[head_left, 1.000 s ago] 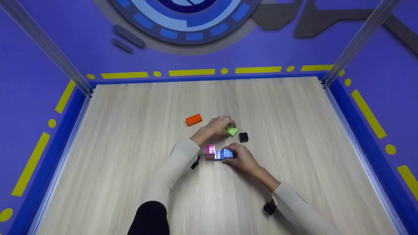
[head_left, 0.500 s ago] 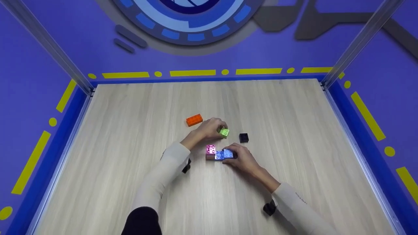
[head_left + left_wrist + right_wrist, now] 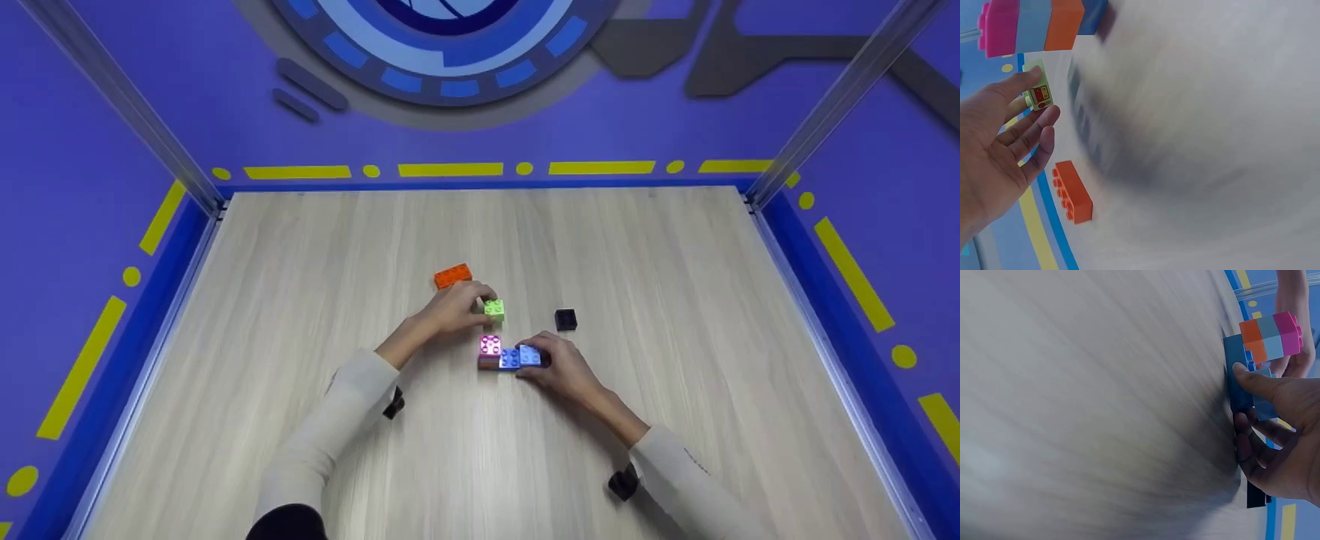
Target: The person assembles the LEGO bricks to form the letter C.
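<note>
My left hand [image 3: 452, 307] pinches a small light-green toy brick [image 3: 493, 309] between thumb and fingers, above the tabletop. A printed picture shows on one side of that brick [image 3: 1041, 97] in the left wrist view. My right hand [image 3: 564, 364] grips the right end of a brick assembly. The assembly has a long blue base brick [image 3: 1237, 377], a light-blue brick [image 3: 529, 355] on its right end, and a stack at its left end. That stack runs from an orange brick [image 3: 1252, 342] through a light-blue brick to a pink brick [image 3: 490, 345] on top.
An orange brick [image 3: 452, 275] with two rows of studs lies behind my left hand. A small black brick [image 3: 565, 319] lies behind my right hand. Blue panels [image 3: 480, 142] with yellow marks wall the wooden tabletop [image 3: 337, 247] at the back and sides.
My left hand has moved left and slightly nearer with the light-green brick, which has turned to face squarer to the head view. My right hand stays on the assembly.
</note>
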